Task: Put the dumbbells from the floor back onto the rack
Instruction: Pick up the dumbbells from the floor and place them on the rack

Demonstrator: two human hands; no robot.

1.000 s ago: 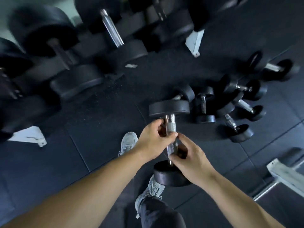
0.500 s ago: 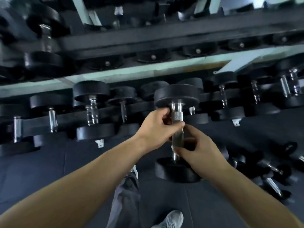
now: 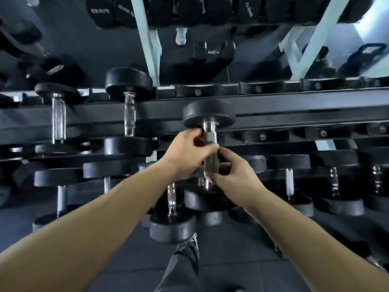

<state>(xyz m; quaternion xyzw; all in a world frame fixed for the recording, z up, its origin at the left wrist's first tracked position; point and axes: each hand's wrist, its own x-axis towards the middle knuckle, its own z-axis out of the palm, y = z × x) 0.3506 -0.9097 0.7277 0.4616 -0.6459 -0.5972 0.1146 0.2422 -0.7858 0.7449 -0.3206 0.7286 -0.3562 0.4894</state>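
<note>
two hands hold one dumbbell [image 3: 210, 137] upright by its chrome handle: the left hand [image 3: 185, 152] curls its fingers [image 3: 193, 131] round the upper part, and the right hand [image 3: 233, 175] pinches lower down. compared with half a second ago it is higher, top head against the middle rail of the rack [image 3: 294, 106]. that tier carries two racked dumbbells [image 3: 129, 114] at left.

Dumbbell [image 3: 209, 121] before rack [image 3: 294, 106]

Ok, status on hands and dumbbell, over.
Left-hand grip, right-hand grip: both round handle of black round-headed chrome-handled dumbbell. Held up at black metal rack rail. Empty cradles there, nothing blocking.
</note>
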